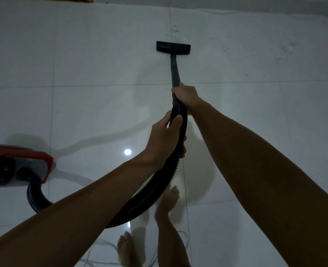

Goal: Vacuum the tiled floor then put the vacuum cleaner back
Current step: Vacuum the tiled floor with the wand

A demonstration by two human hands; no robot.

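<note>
Two hands, right hand [185, 93] and left hand [166, 135], grasp the vacuum wand [174, 72] and hose [159, 187]; nozzle [173, 47] on the tiled floor [92, 64]; vacuuming apparently midway, putting away remains.

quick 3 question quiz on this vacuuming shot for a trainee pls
1. True or false: the floor nozzle is lifted clear of the tiled floor.
2. Which hand grips the wand nearest the nozzle: A left hand, B right hand?
3. Fill in: the ribbed hose runs back to the ___ vacuum body on the person's left.

Key: 1 false, it rests flat on the tiles. 2 B; the left hand holds the hose lower down. 3 red.
</note>
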